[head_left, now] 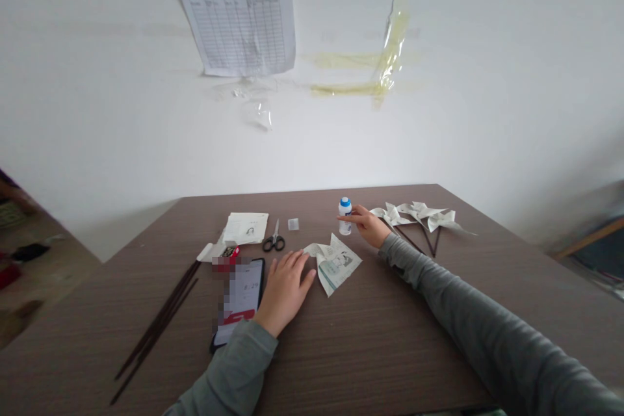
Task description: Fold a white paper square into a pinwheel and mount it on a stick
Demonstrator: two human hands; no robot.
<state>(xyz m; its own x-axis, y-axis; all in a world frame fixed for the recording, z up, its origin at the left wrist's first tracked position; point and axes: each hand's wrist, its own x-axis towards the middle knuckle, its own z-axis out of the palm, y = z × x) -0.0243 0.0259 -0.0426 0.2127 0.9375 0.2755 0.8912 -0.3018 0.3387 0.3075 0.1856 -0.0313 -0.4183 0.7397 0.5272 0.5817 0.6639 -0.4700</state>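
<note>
My right hand [373, 227] is at a small upright white bottle [345, 229] with a blue cap, one finger across its front and others behind it. My left hand [287, 286] lies palm down with fingers spread, fingertips by the near left corner of a printed paper piece [338, 266] with curled edges. Left of that hand, a phone [241, 302] rests on the table. Scissors [275, 239] with black handles lie just beyond the left fingers, beside a small clear square piece [293, 224].
Several paper pinwheels [419, 214] on dark sticks lie at the back right. A stack of paper sheets [246, 227] and a small red box [227, 259] are at the left, near several dark sticks [160, 318]. A white wall [312, 149] stands behind the brown table [341, 351].
</note>
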